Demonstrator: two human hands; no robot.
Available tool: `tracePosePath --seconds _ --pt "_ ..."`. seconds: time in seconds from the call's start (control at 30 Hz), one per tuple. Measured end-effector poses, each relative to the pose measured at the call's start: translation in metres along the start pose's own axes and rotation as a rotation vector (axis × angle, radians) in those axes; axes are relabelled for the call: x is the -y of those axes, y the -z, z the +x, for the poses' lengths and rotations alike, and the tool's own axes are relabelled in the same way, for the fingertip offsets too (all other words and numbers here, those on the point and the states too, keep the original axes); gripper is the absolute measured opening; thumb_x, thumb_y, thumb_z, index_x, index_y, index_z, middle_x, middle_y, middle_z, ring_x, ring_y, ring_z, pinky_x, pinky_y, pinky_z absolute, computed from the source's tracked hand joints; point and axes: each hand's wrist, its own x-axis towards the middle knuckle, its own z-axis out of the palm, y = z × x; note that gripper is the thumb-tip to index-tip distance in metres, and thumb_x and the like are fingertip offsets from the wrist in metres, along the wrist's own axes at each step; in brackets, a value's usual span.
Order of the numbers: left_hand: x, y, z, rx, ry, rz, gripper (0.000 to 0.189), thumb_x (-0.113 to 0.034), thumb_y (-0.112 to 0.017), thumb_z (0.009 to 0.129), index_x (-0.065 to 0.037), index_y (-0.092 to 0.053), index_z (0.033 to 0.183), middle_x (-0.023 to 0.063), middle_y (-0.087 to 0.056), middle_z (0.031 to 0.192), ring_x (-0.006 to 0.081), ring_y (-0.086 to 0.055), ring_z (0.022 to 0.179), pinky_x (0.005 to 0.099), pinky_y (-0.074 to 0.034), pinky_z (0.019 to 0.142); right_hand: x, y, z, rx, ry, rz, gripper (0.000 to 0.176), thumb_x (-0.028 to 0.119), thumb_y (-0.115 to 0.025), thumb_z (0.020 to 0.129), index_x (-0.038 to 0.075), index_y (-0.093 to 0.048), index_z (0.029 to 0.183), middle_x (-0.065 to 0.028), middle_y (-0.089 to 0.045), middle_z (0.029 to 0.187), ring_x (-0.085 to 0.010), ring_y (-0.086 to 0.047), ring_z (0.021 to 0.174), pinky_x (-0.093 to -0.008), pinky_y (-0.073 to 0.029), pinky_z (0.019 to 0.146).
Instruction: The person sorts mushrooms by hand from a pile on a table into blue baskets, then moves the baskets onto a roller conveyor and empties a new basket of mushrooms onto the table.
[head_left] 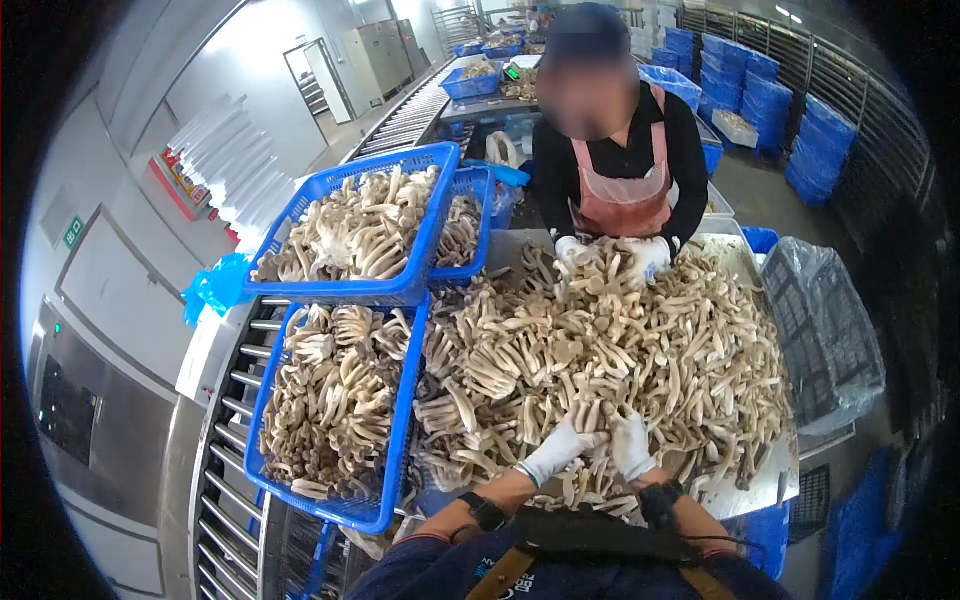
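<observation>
A wide heap of pale-stemmed mushrooms point(690, 350) covers the metal table point(775, 480). At the near side of the heap, my left hand point(562, 450), in a white glove, is closed on the left side of a small mushroom cluster point(590, 413). My right hand point(630, 445), also gloved in white, holds the same cluster from the right. Fingertips of both hands are partly hidden among the stems. To the left, a blue basket point(385, 500) full of mushrooms stands beside the heap.
Another full blue basket point(425, 270) overlaps the near one's far end, above the roller conveyor point(235, 430). Across the table a co-worker point(620, 150) in a pink apron has gloved hands in the heap. A plastic-wrapped dark crate point(820, 330) stands right; blue basket stacks point(820, 150) stand behind.
</observation>
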Motion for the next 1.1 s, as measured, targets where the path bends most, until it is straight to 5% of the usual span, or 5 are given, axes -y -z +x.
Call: tracePosePath --seconds 0.23,0.3,0.6,0.83,1.1 --pt "-0.026 0.008 0.002 0.013 0.311 0.156 0.050 -0.004 -0.059 0.080 0.000 -0.046 0.129 0.0127 -0.053 0.129 0.0193 -0.050 0.121 0.0340 -0.043 0.100 0.020 0.001 0.001 0.062 0.143 -0.364 0.026 0.007 -0.056 0.091 -0.001 -0.056 0.116 -0.0055 -0.063 0.102 -0.0116 -0.060 0.086 -0.0254 -0.049 0.073" --pt "0.024 0.005 0.009 0.149 0.064 -0.144 0.079 -0.002 -0.055 0.080 0.003 -0.014 0.148 0.0122 -0.024 0.154 0.0181 -0.021 0.143 0.0245 -0.017 0.114 0.003 0.001 0.012 0.108 0.079 -0.033 0.028 0.005 -0.056 0.091 0.000 -0.054 0.119 -0.0051 -0.062 0.107 -0.0135 -0.059 0.092 -0.0264 -0.048 0.079" --pt "0.040 0.024 -0.006 -0.021 0.293 -0.090 0.035 -0.008 -0.056 0.085 -0.001 -0.056 0.120 0.0050 -0.058 0.104 0.0123 -0.051 0.084 0.0254 -0.044 0.071 0.002 0.006 0.006 0.320 0.072 -0.336 0.032 0.005 -0.048 0.097 0.001 -0.049 0.128 -0.0034 -0.061 0.107 -0.0134 -0.056 0.097 -0.0264 -0.044 0.088" --pt "0.027 0.023 -0.007 0.151 -0.077 0.120 0.042 -0.014 -0.054 0.089 -0.005 -0.050 0.129 0.0083 -0.056 0.117 0.0144 -0.052 0.101 0.0278 -0.045 0.084 0.017 0.003 -0.016 0.243 0.018 -0.281 0.032 0.013 -0.045 0.099 0.000 -0.051 0.128 -0.0061 -0.059 0.106 -0.0141 -0.053 0.094 -0.0265 -0.044 0.083" --pt "0.051 0.036 0.010 0.039 0.353 -0.331 0.051 -0.011 -0.057 0.091 -0.003 -0.040 0.138 0.0038 -0.061 0.101 0.0141 -0.058 0.082 0.0293 -0.049 0.074 0.018 0.020 0.001 0.375 -0.069 -0.373 0.034 0.015 -0.057 0.092 0.001 -0.052 0.122 -0.0038 -0.060 0.108 -0.0105 -0.057 0.087 -0.0236 -0.047 0.077"
